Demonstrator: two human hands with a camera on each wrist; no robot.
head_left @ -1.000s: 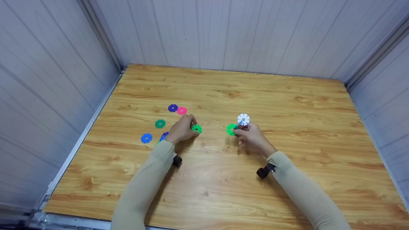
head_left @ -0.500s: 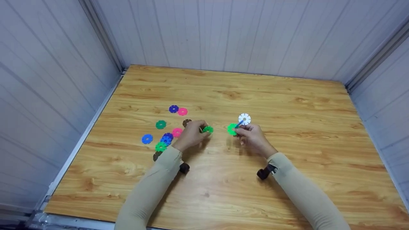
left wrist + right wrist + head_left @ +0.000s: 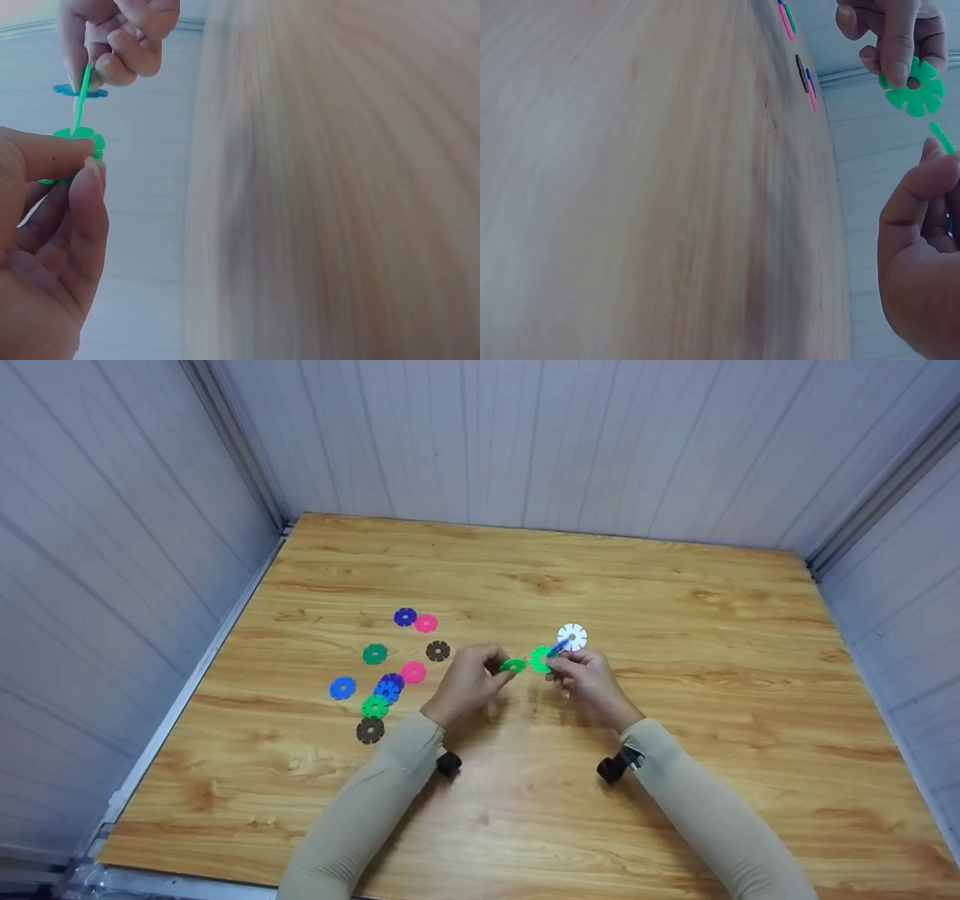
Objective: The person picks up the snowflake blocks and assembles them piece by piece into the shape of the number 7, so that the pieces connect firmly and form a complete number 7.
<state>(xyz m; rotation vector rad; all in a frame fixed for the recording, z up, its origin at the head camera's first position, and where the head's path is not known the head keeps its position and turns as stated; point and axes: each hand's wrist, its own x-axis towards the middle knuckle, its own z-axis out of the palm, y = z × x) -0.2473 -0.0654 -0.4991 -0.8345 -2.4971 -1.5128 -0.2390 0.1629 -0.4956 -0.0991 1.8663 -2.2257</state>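
Between thumb and fingers, my left hand (image 3: 466,681) pinches a green slotted plastic disc (image 3: 513,666), tilted nearly flat. My right hand (image 3: 594,684) grips a small chain of such discs: a green disc (image 3: 538,660), a blue disc (image 3: 559,647) seen edge-on and a white disc (image 3: 573,631) above the fingers. The two green discs face each other at a small gap in the head view. In the right wrist view, the left hand's green disc (image 3: 924,99) shows its slots, close to the edge-on green disc (image 3: 942,138). Fingers hide part of the blue disc.
Loose slotted discs lie on the wooden table (image 3: 675,615) at left: a brown disc (image 3: 438,651), a pink disc (image 3: 413,672), a dark green disc (image 3: 375,654), a blue disc (image 3: 343,688) and several others, some overlapping. A pale panel wall (image 3: 495,442) stands behind.
My left hand has moved right with its green disc, which has turned flatter, up close to the right hand's chain. The right hand has stayed nearly in place.
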